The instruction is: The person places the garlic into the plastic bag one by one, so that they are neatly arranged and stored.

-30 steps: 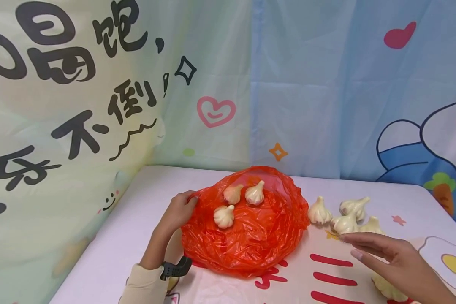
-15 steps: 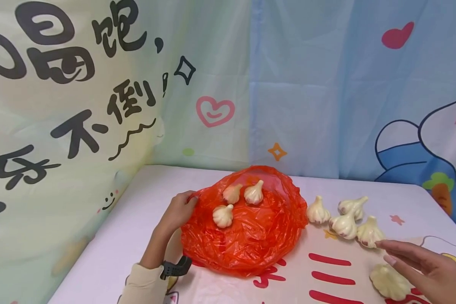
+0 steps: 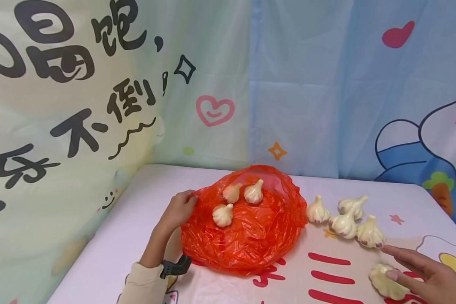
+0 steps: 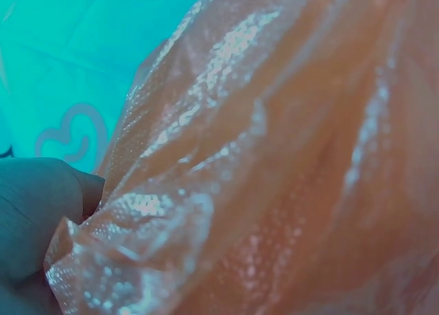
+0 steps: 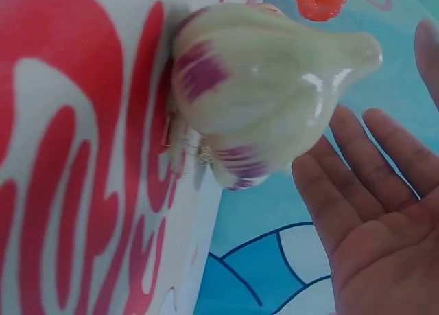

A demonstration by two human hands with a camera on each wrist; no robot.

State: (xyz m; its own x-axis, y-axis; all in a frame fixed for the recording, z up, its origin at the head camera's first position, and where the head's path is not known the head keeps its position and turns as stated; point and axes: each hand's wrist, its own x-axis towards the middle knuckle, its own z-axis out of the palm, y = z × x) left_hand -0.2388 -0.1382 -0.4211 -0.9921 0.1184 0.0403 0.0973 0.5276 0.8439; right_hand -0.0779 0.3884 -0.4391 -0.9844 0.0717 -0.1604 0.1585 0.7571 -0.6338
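A red plastic bag (image 3: pixel 258 240) lies spread open on the table, with three garlic bulbs (image 3: pixel 223 215) in it. My left hand (image 3: pixel 179 211) pinches the bag's left rim; the left wrist view shows the thumb (image 4: pixel 41 212) against the crinkled plastic. At the lower right, my right hand (image 3: pixel 429 274) hovers with fingers extended beside a single garlic bulb (image 3: pixel 386 280), partly covering it. In the right wrist view that garlic bulb (image 5: pixel 260 82), with purple streaks, stands near the spread fingers (image 5: pixel 370 164), and the palm holds nothing.
Several garlic bulbs (image 3: pixel 343 223) sit in a cluster right of the bag. The white table (image 3: pixel 156 181) carries a printed cloth with red lettering and a fried egg. A patterned curtain (image 3: pixel 300 84) hangs behind, and another runs along the left.
My right hand has moved right and down, away from the cluster to the lone garlic bulb. My left hand keeps its place on the bag.
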